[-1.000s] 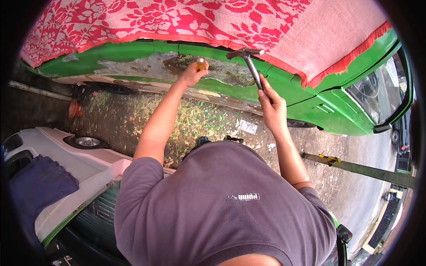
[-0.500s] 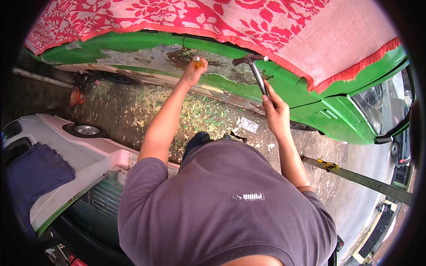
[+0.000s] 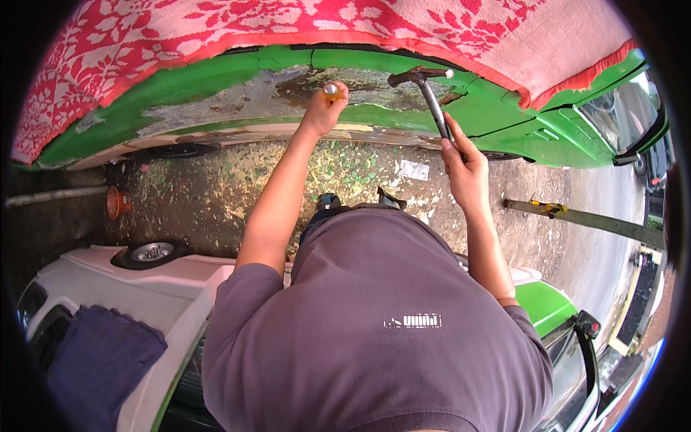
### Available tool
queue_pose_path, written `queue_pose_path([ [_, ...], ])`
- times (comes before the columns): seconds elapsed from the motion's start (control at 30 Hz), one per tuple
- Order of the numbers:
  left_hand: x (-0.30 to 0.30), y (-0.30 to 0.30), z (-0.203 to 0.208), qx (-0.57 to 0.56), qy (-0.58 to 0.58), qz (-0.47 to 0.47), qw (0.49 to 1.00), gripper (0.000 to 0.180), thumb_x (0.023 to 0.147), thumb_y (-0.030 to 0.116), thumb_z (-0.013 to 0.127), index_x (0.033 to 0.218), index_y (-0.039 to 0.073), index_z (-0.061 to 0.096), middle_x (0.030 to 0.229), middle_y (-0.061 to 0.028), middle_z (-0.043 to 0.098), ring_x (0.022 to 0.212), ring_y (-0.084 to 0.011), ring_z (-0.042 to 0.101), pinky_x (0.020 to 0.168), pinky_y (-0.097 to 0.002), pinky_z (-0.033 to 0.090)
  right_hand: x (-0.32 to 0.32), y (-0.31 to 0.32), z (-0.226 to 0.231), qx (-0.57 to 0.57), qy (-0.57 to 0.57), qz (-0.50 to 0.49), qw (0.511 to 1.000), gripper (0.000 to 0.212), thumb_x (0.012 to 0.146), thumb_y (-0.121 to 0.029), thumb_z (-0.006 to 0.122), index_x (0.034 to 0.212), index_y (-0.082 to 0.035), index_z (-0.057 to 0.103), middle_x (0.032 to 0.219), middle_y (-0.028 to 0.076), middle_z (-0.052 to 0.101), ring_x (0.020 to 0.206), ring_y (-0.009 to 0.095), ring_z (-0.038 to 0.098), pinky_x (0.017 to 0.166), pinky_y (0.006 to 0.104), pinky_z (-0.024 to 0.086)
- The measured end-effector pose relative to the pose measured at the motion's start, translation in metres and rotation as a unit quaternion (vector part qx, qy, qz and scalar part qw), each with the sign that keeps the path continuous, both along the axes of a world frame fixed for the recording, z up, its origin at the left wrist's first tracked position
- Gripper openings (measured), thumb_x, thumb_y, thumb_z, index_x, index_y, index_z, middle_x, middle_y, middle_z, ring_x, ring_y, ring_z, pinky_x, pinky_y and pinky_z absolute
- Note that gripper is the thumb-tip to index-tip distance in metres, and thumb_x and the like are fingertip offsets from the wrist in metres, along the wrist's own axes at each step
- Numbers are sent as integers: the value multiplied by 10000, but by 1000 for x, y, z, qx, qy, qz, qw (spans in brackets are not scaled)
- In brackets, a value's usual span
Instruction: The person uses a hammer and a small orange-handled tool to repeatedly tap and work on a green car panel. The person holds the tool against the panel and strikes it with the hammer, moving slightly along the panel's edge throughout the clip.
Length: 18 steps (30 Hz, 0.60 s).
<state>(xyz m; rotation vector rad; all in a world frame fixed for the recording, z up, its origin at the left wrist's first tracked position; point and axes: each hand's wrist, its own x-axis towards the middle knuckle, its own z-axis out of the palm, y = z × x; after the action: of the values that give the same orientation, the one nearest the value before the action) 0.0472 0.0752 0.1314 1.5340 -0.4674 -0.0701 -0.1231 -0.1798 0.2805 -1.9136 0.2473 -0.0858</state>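
My left hand point(image 3: 324, 115) is closed round an amber-handled tool point(image 3: 331, 91) with a round metal cap facing up. Its lower end is hidden by the hand, so I cannot tell its exact kind. It is held at the scraped, rusty patch point(image 3: 245, 97) on the side of a green vehicle point(image 3: 497, 108). My right hand point(image 3: 466, 169) grips the handle of a hammer point(image 3: 434, 104). Its dark, worn head is to the right of the amber-handled tool and apart from it, in front of the same panel.
A red and pink patterned cloth point(image 3: 237, 25) drapes over the green vehicle. Paint flakes litter the ground point(image 3: 237, 187). Behind me stands a pale pink vehicle point(image 3: 194, 277) with a dark blue cloth point(image 3: 108, 360) on it. An orange pot point(image 3: 117, 202) lies left; a metal beam point(image 3: 597, 222) is right.
The whole view has shifted and turned, showing more of the vehicle behind me. Both hands keep their grips, and the hammer is still apart from the amber-handled tool.
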Motion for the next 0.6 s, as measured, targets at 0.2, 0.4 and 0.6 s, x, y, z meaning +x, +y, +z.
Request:
queue_pose_path([
  [0.2,8,19,6,-11,36,-56,998,65,822,92,559,836,54,508,765,-1,507,726,-105,472,672,-276,401,-18,52,3,36,12,-88,995,430,967,-109,593,1391,-167,559,778,-65,508,649,37,377,578,211,348],
  [0.4,9,23,4,-31,45,-79,995,57,812,73,545,834,52,497,769,1,495,736,-106,471,683,-274,400,-27,91,-1,76,-2,-149,986,433,964,-97,586,1393,-154,556,784,-71,508,648,32,385,578,204,348],
  [0.6,18,18,6,-51,51,-100,992,54,804,77,542,831,52,502,760,1,505,721,-109,481,671,-277,405,-25,104,-6,82,-17,-160,983,467,977,-97,564,1437,-148,501,690,-81,443,565,11,359,493,188,275],
])
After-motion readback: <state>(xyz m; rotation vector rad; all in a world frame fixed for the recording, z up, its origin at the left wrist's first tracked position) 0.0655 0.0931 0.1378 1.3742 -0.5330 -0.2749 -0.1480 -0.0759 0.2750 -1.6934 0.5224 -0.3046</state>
